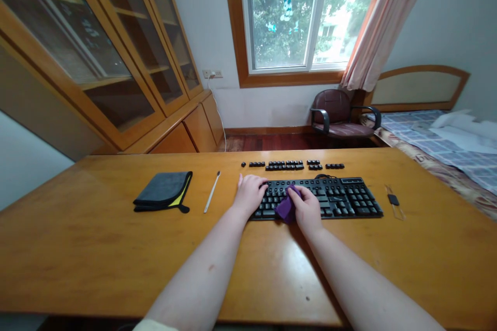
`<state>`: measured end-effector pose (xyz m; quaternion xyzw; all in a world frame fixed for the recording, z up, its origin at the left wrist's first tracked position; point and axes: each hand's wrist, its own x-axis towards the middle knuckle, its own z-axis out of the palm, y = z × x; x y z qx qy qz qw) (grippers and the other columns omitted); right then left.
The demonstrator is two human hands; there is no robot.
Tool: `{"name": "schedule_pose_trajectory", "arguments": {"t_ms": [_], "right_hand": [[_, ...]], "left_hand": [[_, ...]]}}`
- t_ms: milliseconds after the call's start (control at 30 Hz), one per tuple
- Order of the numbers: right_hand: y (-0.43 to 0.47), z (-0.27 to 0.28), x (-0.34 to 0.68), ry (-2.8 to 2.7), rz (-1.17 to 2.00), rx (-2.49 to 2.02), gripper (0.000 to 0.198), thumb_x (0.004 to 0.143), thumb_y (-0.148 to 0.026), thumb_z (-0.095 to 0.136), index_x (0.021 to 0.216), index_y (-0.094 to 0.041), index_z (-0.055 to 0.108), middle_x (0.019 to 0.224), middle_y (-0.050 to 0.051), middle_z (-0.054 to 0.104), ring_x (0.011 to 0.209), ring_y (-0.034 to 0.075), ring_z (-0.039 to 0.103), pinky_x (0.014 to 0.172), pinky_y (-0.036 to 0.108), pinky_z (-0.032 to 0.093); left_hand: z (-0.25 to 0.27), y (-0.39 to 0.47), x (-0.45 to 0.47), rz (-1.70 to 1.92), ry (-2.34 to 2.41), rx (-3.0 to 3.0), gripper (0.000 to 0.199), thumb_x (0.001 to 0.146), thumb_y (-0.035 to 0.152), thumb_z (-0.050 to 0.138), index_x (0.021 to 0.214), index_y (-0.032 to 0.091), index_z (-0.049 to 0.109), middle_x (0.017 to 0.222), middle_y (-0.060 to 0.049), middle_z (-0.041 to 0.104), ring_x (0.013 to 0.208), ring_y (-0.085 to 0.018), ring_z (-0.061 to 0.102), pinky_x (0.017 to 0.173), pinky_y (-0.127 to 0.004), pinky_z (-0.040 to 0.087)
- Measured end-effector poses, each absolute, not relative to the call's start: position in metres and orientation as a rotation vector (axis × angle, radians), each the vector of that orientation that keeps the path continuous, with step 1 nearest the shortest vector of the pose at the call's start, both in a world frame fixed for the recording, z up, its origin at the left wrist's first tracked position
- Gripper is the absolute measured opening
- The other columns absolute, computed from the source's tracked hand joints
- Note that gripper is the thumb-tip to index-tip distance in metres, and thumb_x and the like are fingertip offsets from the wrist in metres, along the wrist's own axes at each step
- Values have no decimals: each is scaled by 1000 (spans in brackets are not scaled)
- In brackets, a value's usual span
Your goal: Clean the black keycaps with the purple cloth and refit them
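Note:
A black keyboard lies on the wooden desk, with keycaps gone from its top row. Over its upper left corner rests my left hand, fingers bent around that end and holding it. My right hand pinches a purple cloth, which is bunched against the keys left of the arrow block. Behind the keyboard, several loose black keycaps are lined up in groups. The hand and cloth hide some of the middle keys.
On the desk, a folded grey cloth with yellow lining lies left of a white toothbrush. A small black keycap puller with wire loops lies right of the keyboard. Beyond the desk stands an armchair.

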<state>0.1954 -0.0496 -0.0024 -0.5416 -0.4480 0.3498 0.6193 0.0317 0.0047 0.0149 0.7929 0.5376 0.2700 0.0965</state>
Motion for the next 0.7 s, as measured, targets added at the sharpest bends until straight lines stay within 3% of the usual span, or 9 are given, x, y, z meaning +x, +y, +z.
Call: {"name": "schedule_pose_trajectory", "arguments": {"t_ms": [333, 700], "right_hand": [[-49, 0, 196, -1034, 818, -1255, 27, 71, -43, 61, 78, -17, 65, 71, 3, 62, 70, 19, 54, 69, 30, 41], [-50, 0, 195, -1050, 808, -1272, 30, 70, -45, 61, 77, -16, 65, 70, 3, 62, 69, 19, 54, 68, 30, 42]], "left_hand": [[10, 5, 35, 766, 1514, 2364, 21, 83, 31, 51, 94, 25, 68, 91, -4, 68, 93, -20, 54, 103, -50, 17], [3, 10, 33, 783, 1478, 2343, 26, 85, 30, 48, 96, 21, 69, 93, -6, 70, 90, -20, 58, 89, -35, 38]]}}
